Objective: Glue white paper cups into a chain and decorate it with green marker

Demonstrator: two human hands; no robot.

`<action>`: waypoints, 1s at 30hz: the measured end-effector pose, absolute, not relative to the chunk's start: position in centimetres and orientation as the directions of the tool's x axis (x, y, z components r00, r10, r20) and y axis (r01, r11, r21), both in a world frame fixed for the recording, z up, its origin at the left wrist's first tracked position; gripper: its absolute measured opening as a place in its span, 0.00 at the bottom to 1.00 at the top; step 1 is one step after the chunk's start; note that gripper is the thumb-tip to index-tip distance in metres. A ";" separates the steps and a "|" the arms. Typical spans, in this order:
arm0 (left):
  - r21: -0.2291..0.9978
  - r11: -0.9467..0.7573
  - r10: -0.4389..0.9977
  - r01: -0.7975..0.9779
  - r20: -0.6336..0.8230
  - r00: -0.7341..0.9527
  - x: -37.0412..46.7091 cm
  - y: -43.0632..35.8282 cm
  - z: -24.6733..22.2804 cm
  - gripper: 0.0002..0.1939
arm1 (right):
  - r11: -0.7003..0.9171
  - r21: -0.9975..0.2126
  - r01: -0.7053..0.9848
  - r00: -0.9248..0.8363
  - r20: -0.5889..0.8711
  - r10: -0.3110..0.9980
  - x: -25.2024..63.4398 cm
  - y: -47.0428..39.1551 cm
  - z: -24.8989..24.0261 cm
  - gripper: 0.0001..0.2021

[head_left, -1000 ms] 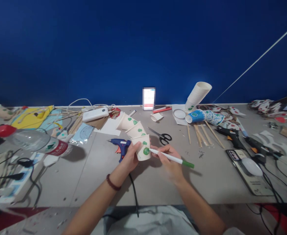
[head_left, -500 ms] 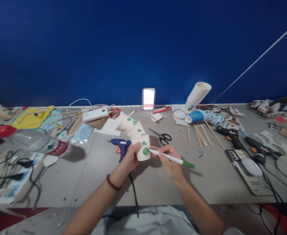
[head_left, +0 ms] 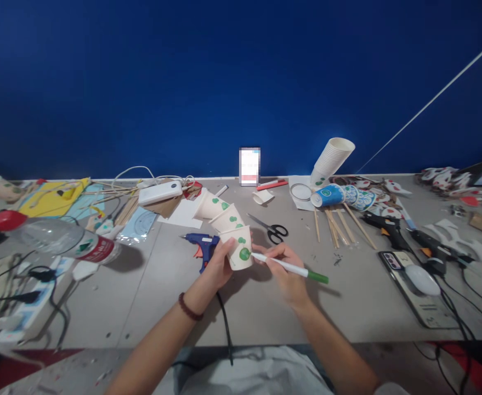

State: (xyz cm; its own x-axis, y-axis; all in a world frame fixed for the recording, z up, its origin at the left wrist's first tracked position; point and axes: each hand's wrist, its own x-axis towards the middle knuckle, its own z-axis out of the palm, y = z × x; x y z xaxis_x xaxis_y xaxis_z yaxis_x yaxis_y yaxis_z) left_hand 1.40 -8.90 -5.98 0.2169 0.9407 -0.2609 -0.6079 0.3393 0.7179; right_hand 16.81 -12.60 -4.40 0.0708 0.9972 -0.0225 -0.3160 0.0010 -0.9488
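Observation:
My left hand [head_left: 221,264] is closed round the nearest of three white paper cups [head_left: 234,241], which are joined in a curved row and carry green spots. Between the fingers of my right hand [head_left: 287,272] is a green marker [head_left: 292,266] with a white barrel. Its tip meets or nearly meets the cup's side beside the large green spot; I cannot tell if it touches. Just behind my left hand lies a blue glue gun [head_left: 203,244], partly hidden by the hand and cups. Black-handled scissors [head_left: 274,230] lie beyond my right hand.
A tilted stack of paper cups [head_left: 333,156] stands at the back right, near blue patterned cups [head_left: 331,195] and wooden sticks [head_left: 334,227]. Left are a plastic bottle [head_left: 63,236] and a power strip [head_left: 39,302]. A phone [head_left: 413,299] and black glue guns [head_left: 389,230] lie right.
Almost nothing differs. The marker and my right hand have shifted very slightly, while the cups and my left hand stay practically in place.

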 end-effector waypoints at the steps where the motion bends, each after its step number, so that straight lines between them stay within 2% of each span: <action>1: 0.717 0.342 0.940 -0.607 -0.262 0.220 1.4 -8.9 -6.0 0.27 | 0.000 -0.949 -0.316 0.066 -0.021 0.998 16.8 -12.6 -4.5 0.07; 30: 0.693 0.355 0.935 -0.628 -0.261 0.241 1.3 -8.7 -5.8 0.27 | 0.063 -0.939 -0.338 0.017 0.061 0.998 17.1 -12.5 -5.2 0.07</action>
State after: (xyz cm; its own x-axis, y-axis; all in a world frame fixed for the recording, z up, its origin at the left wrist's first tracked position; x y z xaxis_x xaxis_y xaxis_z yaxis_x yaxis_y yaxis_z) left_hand 1.31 -8.74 -5.84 0.2406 0.9350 -0.2605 -0.6276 0.3546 0.6931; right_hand 17.09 -12.54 -5.19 0.0167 0.9980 0.0611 -0.3376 0.0632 -0.9392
